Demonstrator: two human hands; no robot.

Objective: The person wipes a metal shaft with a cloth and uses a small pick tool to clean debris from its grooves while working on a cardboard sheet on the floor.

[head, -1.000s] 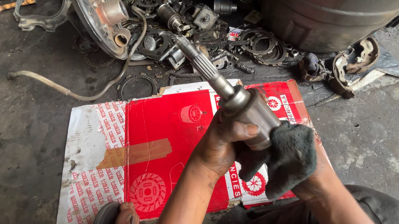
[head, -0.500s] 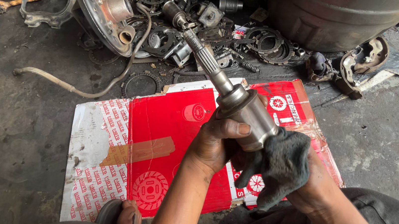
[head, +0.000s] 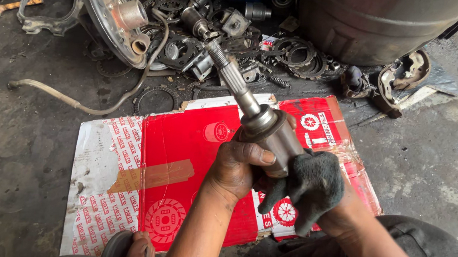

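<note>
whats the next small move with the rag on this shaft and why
Probably slide the dark rag up the metal shaft toward its splined end. The right hand has the rag wrapped only round the thick lower body, the left hand grips beside it, and the upper part is uncovered.

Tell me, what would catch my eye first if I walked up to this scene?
Probably the shiny metal shaft in the middle, held up at a slant by the left hand while the right hand presses a dark rag against its thick end. Under it a bright red flattened cardboard box lies on the grimy floor. Beyond, near the top, a heap of greasy metal parts is scattered beside a big dark drum.
</note>
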